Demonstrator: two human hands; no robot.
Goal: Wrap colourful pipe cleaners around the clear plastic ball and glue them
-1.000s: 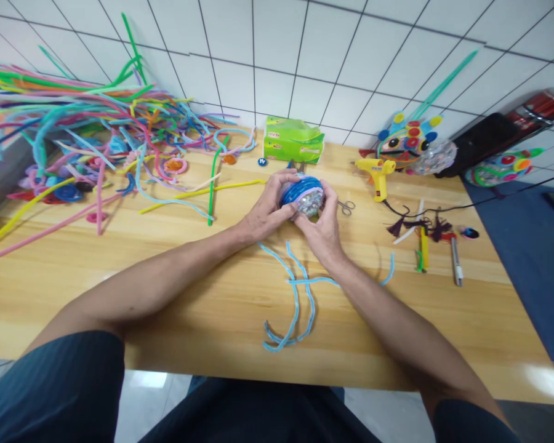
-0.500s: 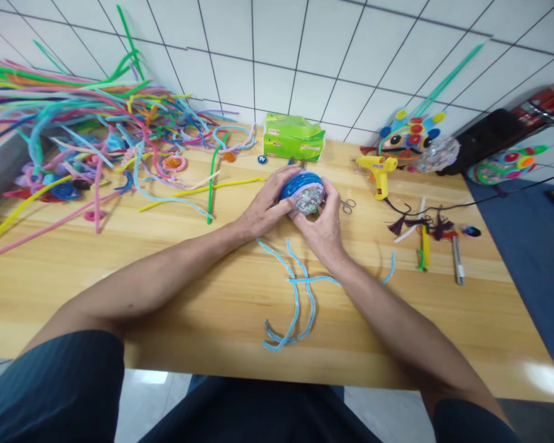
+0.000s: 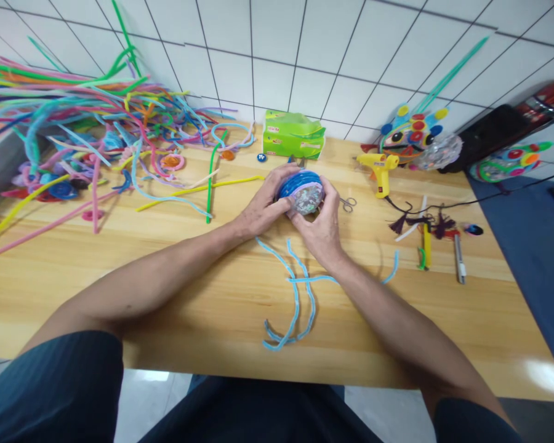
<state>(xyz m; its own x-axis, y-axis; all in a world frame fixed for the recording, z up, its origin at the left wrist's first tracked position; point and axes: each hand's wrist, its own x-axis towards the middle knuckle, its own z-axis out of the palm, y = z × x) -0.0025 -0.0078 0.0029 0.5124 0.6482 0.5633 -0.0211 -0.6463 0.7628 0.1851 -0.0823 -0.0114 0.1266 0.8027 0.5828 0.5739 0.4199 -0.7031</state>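
Between my hands is a rounded craft piece (image 3: pixel 306 195), wound with blue pipe cleaner on its upper side, with a lilac band and a clear, glittery lower face. My left hand (image 3: pixel 271 200) is wrapped round its left side, thumb on the front. Gripping the opposite side is my right hand (image 3: pixel 322 224), its thumb near the lower edge. Light blue pipe cleaners (image 3: pixel 297 301) lie on the table just below, one passing under my right forearm. Scissors (image 3: pixel 348 204) rest right of my right hand, partly hidden by it.
A heap of coloured pipe cleaners (image 3: pixel 96 117) fills the back left. Behind my hands stands a green tissue pack (image 3: pixel 293 136). At right are a yellow glue gun (image 3: pixel 379 172) with its cord, decorated crafts (image 3: pixel 410 136), a utility knife (image 3: pixel 460 259) and dark tassels (image 3: pixel 410 223).
The craft piece has tilted slightly in my hands, and more of its clear face shows. Both hands keep hold of it in nearly the same place.
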